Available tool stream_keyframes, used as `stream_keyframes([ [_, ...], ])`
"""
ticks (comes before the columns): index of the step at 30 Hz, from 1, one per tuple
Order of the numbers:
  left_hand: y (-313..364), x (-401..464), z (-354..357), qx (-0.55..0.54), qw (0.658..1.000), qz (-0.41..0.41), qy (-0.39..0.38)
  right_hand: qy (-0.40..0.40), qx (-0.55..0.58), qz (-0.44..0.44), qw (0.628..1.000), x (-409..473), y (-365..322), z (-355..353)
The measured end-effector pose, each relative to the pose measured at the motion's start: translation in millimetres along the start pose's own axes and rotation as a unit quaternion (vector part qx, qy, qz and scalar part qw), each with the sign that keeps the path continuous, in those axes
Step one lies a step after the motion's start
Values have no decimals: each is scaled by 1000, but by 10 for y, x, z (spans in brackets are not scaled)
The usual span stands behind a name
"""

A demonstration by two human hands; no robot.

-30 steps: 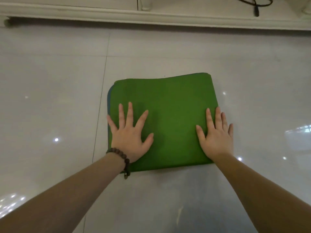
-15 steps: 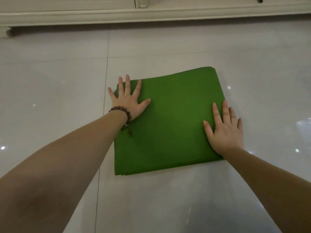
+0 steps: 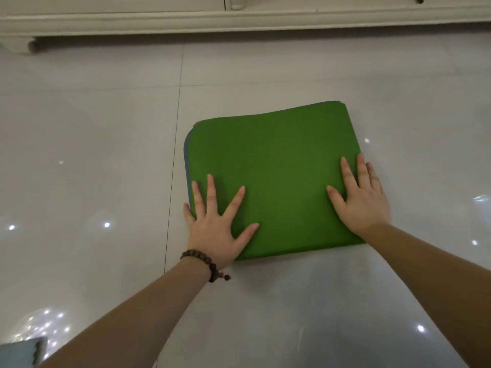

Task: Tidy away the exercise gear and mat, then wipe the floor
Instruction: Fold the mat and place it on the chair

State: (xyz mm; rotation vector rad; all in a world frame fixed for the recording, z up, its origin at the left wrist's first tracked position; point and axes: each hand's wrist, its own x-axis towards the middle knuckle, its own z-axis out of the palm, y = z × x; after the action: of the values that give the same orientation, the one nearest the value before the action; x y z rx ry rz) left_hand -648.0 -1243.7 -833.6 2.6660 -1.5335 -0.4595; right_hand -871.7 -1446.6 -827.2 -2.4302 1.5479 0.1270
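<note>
Head view, the only one: one folded green mat (image 3: 273,179) lies flat on the tiled floor (image 3: 93,155), straight ahead of me, well short of the pale cabinet base (image 3: 186,22) that runs along the floor's far edge. Both my hands are on it, fingers straight and spread wide, palms pressing down and gripping nothing. My left hand (image 3: 215,229) sits on the mat's near left corner, its little finger over the left edge and just beside the grout line. My right hand (image 3: 364,200) sits against the right edge, a little farther from me, outer fingers hanging past the edge. The mat looks nearly square, turned slightly so its right side reaches farther away; I can't pick a clear long axis. A sliver of blue shows along the left edge, probably the underside of a layer. Neither hand is nearer, since both touch it, so I judge a lift would start with fingers slid under the two side edges. Count: one mat, two hands, one bead bracelet (image 3: 207,262) on my left wrist, one pale blue scrap (image 3: 21,353) at the floor's near left corner, too cropped to name. No other gear shows.
</note>
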Motion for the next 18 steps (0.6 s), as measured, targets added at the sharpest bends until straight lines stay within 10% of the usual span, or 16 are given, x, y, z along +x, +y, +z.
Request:
stream_keyframes([
  [8, -106, 332, -116, -246, 959, -121, 70, -37, 280, 48, 958, 240, 133, -223],
  [18, -152, 431, -286, -300, 940, -164, 5, -116, 307, 76, 942, 307, 160, -371],
])
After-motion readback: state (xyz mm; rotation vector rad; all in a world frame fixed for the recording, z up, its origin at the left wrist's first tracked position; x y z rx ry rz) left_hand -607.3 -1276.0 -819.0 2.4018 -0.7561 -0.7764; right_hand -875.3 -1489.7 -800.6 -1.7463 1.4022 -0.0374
